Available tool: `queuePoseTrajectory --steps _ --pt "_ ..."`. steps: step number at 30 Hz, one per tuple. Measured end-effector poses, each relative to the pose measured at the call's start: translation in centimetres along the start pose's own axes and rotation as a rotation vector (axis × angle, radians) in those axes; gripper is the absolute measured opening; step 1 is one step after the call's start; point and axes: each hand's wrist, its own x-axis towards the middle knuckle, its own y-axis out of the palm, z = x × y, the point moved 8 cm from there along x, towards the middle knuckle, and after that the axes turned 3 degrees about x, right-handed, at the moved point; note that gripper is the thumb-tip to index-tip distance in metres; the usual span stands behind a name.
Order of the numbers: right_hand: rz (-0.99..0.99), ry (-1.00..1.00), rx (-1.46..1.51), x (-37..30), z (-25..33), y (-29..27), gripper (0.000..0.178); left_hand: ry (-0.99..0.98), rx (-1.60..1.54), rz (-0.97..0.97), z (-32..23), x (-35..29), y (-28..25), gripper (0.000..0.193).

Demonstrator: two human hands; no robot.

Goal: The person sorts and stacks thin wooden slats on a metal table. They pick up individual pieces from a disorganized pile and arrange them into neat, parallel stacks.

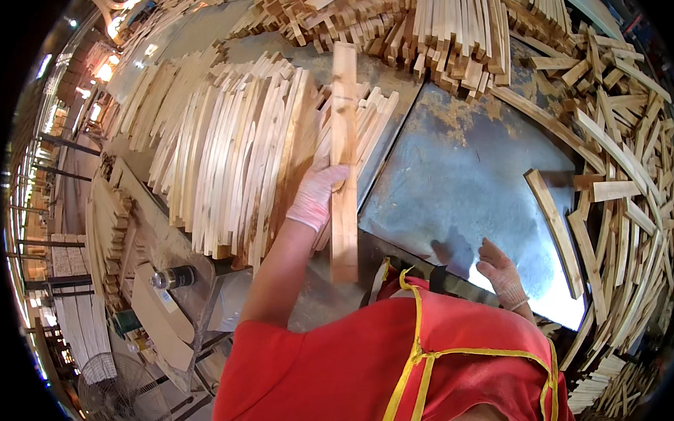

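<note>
My left hand [320,192], in a pale work glove, is closed around a long wooden board [342,120] held lengthwise in front of me. Just left of it lies a row of wooden slats [233,155], side by side on the table. My right hand [499,270], also gloved, is over the near edge of the metal tabletop [449,183]. Its fingers are partly extended and bent, and I see nothing in them. A single slat [554,231] rests on the metal to the right of that hand.
Stacked bundles of slats [460,24] stand along the far side. A loose heap of wood strips [622,198] fills the right. At the lower left are a dark cylindrical container [173,277], a cardboard piece [161,316] and a fan [123,397].
</note>
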Motion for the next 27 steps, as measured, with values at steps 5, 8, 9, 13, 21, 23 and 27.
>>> queuePoseTrajectory --steps 5,8,9,13,21,23,27 --pt "0.444 -0.009 0.323 -0.2 7.4 10.2 0.085 -0.144 -0.266 0.169 4.8 1.5 9.4 0.043" --pt "0.459 0.179 0.863 0.6 8.4 11.6 0.067 -0.137 -0.170 0.394 8.6 2.9 17.3 0.049" --pt "0.323 0.122 0.879 1.6 8.2 10.5 0.068 -0.150 -0.038 0.361 9.5 2.8 19.3 0.046" --pt "-0.277 -0.064 0.424 2.7 6.9 -1.4 0.079 -0.150 0.269 0.503 13.4 3.5 18.0 0.067" --pt "-0.451 -0.079 -0.259 1.6 18.1 -21.1 0.098 -0.283 0.367 0.438 21.3 -0.6 21.7 0.040" --pt "-0.335 -0.024 -0.402 1.0 18.0 -20.4 0.090 -0.257 0.618 0.380 22.3 -1.8 22.7 0.038" --pt "-0.245 -0.215 -0.450 1.5 15.5 -21.8 0.089 -0.276 0.879 0.409 23.2 -3.6 26.5 0.048"
